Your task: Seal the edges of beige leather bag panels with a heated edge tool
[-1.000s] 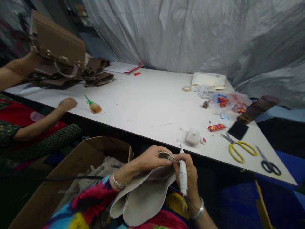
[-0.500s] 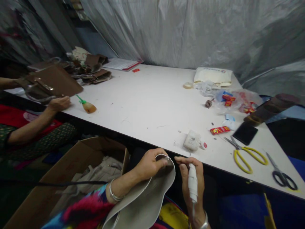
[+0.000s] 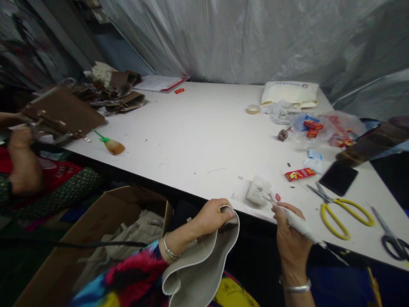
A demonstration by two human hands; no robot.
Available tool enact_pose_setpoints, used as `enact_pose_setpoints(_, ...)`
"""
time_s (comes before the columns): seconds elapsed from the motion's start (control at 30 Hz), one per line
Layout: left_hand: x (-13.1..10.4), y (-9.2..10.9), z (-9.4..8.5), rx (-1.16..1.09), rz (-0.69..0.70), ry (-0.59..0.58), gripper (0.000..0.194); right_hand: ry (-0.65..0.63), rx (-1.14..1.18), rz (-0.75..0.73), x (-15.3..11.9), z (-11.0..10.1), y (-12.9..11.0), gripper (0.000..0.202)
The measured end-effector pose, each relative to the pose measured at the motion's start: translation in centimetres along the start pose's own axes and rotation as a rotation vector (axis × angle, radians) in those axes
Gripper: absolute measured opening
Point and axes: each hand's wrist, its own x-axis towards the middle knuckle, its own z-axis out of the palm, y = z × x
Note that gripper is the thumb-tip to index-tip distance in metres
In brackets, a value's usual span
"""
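Note:
My left hand (image 3: pixel 212 217) pinches the upper edge of a beige leather-like bag piece (image 3: pixel 204 266), which hangs curved and folded over my lap. In my right hand (image 3: pixel 292 238) is a slim pen-like tool (image 3: pixel 298 224) wrapped in white, with a narrow metal tip and a thin tail at its back end. The tool's tip points at a small whitish block (image 3: pixel 256 191) near the table's front edge; whether it touches the block I cannot tell. Beside the block lies a small red round piece (image 3: pixel 277 197).
Yellow-handled scissors (image 3: pixel 347 213), black-handled scissors (image 3: pixel 391 238), a phone (image 3: pixel 338 177) and a red box (image 3: pixel 299 174) lie on the white table (image 3: pixel 198 132). A glue bottle (image 3: pixel 112 146) is at left, near a co-worker handling a brown bag (image 3: pixel 65 111). Below, a cardboard box (image 3: pixel 128 192) holds beige pieces.
My right hand has moved right, away from the bag piece, and turned the tool so its tip faces the whitish block. The co-worker's near hand has drawn back left.

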Motion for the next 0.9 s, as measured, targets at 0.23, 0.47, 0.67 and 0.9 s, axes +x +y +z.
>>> enact_pose_setpoints(0.23, 0.2, -0.3, 0.0, -0.064, -0.047, -0.044, 0.018, -0.020, -0.014, 0.023, 0.7, 0.3, 0.8, 0.055)
enact_pose_setpoints(0.47, 0.1, -0.4, -0.1, -0.081, -0.065, -0.064, 0.018, -0.062, -0.029, 0.014, 1.2, 0.9, 1.5, 0.057)
enact_pose_setpoints(0.67, 0.0, -0.4, -0.1, -0.105, -0.062, -0.056, 0.016, -0.092, -0.053, 0.005, 1.8, 1.0, 1.9, 0.057)
enact_pose_setpoints(0.9, -0.1, -0.5, 0.0, -0.142, -0.049, -0.054, 0.017, -0.156, -0.212, -0.157, 2.7, 0.9, 0.8, 0.062)
